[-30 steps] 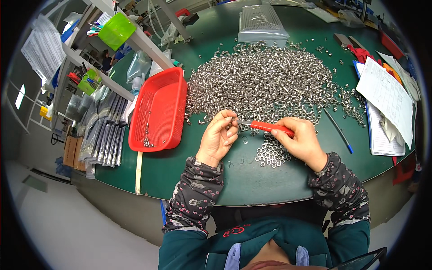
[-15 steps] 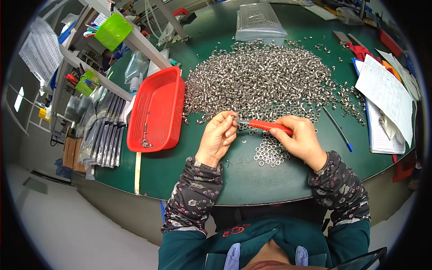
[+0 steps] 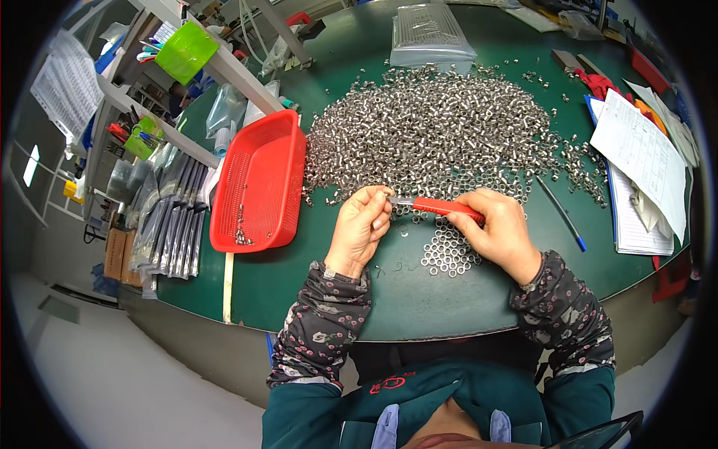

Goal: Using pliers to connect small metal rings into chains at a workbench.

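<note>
My right hand (image 3: 499, 228) is wrapped round the red handle of a utility knife (image 3: 441, 206), its blade pointing left. The blade's tip meets the fingertips of my left hand (image 3: 362, 228), which pinch a small metal ring that is mostly hidden. Just beyond both hands spreads a large heap of small silvery metal rings (image 3: 434, 127). A flat patch of loose rings (image 3: 449, 253) lies on the green table below the knife, between my hands.
Left of the heap stands a red perforated basket (image 3: 258, 179) with a few rings in it. A pen (image 3: 562, 215) and papers (image 3: 642, 161) lie at the right. Packed plastic bags (image 3: 176, 224) sit at the far left, and a bagged stack (image 3: 431, 37) at the back.
Almost nothing differs. Both hands hold the same pose, with the knife shifted very slightly left.
</note>
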Tool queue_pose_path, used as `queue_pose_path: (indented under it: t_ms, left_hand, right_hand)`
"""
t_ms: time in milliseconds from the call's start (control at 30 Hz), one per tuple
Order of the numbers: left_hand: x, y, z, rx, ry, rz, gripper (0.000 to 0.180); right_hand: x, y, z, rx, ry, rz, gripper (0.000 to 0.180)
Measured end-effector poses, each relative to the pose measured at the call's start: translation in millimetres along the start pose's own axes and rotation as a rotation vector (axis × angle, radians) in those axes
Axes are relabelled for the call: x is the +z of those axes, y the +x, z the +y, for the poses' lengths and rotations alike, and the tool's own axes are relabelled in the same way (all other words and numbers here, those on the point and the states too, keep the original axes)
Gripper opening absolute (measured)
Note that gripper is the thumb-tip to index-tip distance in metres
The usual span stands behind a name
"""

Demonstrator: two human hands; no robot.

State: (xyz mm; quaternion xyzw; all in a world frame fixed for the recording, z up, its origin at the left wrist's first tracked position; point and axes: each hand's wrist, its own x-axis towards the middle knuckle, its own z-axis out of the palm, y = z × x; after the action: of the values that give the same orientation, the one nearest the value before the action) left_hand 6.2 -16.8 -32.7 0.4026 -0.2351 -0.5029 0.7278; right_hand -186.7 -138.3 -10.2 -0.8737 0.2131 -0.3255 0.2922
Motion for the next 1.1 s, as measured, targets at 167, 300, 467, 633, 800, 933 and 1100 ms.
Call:
queue_pose_path:
  t_ms: [167,300,467,633,800,933,1100]
  left_hand:
    - [1.3,-0.5,0.1,0.025,0.058,0.035,0.013]
    - [3.2,-1.4,1.4,0.028,0.096,0.06,0.012]
    - [3.4,-0.9,1.1,0.037,0.144,0.066,0.011]
    - [4.1,-1.3,0.9,0.046,0.167,0.076,0.012]
    - [4.0,-1.1,0.4,0.054,0.183,0.08,0.012]
    - [3.2,-1.4,0.4,0.056,0.209,0.081,0.013]
    - [5.0,-0.8,0.3,0.055,0.231,0.091,0.013]
  right_hand:
    - [1.3,-0.3,1.0,-0.039,-0.017,0.033,0.017]
    - [0.7,-0.2,-0.3,-0.047,-0.026,0.036,0.017]
    - [0.1,-0.3,-0.8,-0.063,-0.048,0.042,0.017]
    - [0.4,-0.7,-0.7,-0.099,-0.067,0.063,0.018]
    - [1.3,-0.8,0.9,-0.12,-0.083,0.073,0.018]
    - [0.7,-1.1,-0.1,-0.129,-0.097,0.076,0.018]
    - [1.0,-1.2,0.5,-0.134,-0.096,0.075,0.018]
